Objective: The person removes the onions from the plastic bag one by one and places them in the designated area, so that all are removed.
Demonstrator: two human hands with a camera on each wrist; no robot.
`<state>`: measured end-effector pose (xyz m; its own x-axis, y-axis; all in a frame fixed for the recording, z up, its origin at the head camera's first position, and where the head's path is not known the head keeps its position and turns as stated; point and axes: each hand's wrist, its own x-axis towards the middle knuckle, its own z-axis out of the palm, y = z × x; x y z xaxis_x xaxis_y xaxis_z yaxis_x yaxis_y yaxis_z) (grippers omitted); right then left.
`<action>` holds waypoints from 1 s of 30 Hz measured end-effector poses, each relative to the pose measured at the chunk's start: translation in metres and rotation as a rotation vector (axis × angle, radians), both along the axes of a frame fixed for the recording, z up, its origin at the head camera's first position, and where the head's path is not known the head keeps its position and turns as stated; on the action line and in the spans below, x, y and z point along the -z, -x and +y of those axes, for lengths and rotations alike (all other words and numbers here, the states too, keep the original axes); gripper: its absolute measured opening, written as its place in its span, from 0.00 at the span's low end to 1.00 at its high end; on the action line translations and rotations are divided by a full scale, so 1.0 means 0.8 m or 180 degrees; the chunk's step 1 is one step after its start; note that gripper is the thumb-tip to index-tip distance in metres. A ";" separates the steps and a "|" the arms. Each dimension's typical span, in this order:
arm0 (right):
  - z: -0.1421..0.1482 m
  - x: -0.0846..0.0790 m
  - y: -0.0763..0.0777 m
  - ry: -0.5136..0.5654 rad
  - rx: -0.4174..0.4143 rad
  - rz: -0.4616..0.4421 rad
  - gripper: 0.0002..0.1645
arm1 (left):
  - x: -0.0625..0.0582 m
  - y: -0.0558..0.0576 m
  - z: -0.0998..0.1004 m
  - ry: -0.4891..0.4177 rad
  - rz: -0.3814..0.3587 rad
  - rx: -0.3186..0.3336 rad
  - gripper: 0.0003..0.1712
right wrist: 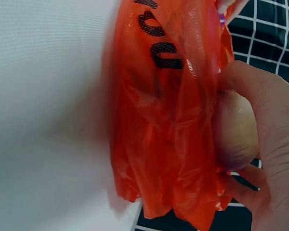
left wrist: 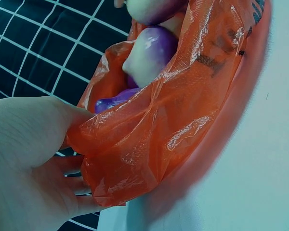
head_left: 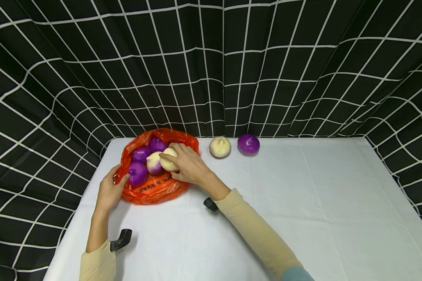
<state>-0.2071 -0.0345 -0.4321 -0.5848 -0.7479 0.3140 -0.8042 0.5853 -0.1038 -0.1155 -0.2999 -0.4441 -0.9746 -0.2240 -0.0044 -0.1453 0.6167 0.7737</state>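
Your white-covered worktop carries a red plastic bag; right of it, a cream turnip and a purple turnip.

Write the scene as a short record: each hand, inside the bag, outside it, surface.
Left hand: holds the rim of the red plastic bag
Right hand: grips a two-toned onion at the bag's mouth
Visible inside: three purple onions, one cream-and-purple onion
Outside: one cream onion, one glossy purple onion, apart
Surface: white cloth
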 end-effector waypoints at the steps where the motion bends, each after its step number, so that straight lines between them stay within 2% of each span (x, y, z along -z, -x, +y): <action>1: 0.000 -0.001 0.000 -0.0027 -0.0003 0.0038 0.37 | 0.000 0.000 0.000 -0.0001 -0.0001 0.0000 0.32; 7: 0.002 -0.009 -0.001 -0.0154 0.0094 0.0070 0.36 | -0.001 0.002 0.001 -0.0020 0.0033 0.0004 0.31; 12: 0.004 -0.013 -0.001 -0.0127 0.0108 0.0043 0.36 | -0.001 0.002 0.000 -0.0019 0.0011 -0.0013 0.31; 21: 0.021 -0.019 0.003 0.0120 0.0120 -0.0181 0.39 | -0.002 0.001 0.001 -0.0023 -0.0003 0.0008 0.32; 30: 0.046 -0.021 0.011 0.0374 0.0250 -0.0284 0.41 | -0.003 0.000 0.002 -0.0036 -0.0061 -0.0005 0.33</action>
